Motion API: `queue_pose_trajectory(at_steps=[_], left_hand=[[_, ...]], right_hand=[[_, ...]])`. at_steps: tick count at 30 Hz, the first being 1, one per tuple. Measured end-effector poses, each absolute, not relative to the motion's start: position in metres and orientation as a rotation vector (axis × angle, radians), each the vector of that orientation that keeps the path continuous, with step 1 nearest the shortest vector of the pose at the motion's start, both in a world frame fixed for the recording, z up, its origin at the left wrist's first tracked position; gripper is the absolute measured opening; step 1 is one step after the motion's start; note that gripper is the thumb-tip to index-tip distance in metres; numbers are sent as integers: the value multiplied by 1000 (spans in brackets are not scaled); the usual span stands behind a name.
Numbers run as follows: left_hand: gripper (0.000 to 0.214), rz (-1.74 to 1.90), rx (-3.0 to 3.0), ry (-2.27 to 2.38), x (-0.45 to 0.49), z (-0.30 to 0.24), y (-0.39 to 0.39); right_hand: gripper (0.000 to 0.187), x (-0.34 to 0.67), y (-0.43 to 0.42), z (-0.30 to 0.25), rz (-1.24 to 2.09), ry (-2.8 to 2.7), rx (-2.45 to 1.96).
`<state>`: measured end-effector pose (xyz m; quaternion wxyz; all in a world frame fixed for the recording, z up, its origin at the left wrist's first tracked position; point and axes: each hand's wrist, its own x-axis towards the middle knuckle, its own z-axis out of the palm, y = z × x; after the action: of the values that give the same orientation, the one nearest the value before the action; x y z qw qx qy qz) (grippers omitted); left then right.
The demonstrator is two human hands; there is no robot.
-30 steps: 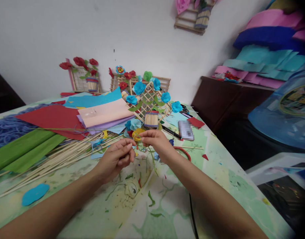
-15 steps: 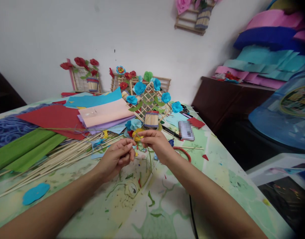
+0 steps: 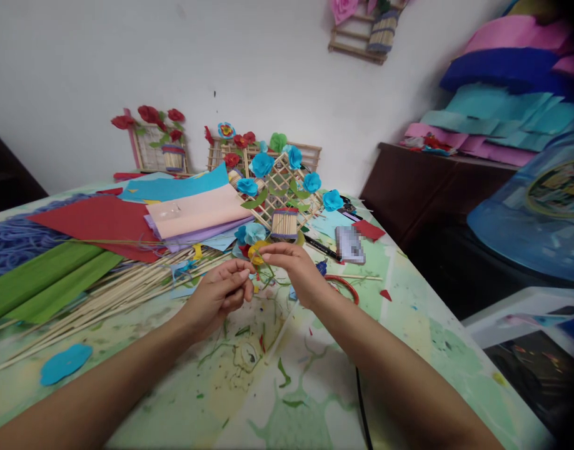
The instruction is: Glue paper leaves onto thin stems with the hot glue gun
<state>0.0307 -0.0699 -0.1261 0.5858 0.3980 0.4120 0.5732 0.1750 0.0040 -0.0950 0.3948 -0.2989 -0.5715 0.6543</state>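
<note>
My left hand and my right hand meet above the middle of the table, fingertips almost touching. Both are closed in a pinch on a thin green stem that carries a small yellow paper flower just above the fingers. A pale stick lies on the table below the hands. Behind the hands stands a wooden lattice frame with blue paper flowers and a small bundle of sticks.
Stacked coloured paper sheets, green crepe rolls and several bamboo skewers lie left. A blue cut-out sits near the front left. Red scissors handle and a black cable lie right. Two flower frames lean on the wall.
The stem hanging below my fingers has swung and turned slightly. Both hands stay almost in the same place, still pinching it.
</note>
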Motion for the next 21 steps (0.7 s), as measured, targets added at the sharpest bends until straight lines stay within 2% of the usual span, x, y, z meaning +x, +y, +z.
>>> queue_pose_trajectory(at_steps=[10,21], left_hand=[[21,1396,1111,1096,38,-132,-66],[20,1418,1211,1159,52,-136,-67]], right_hand=[[30,173,3,-98,1467,-1551,-733],[34,170,4,-104,1106,-1635,-802]])
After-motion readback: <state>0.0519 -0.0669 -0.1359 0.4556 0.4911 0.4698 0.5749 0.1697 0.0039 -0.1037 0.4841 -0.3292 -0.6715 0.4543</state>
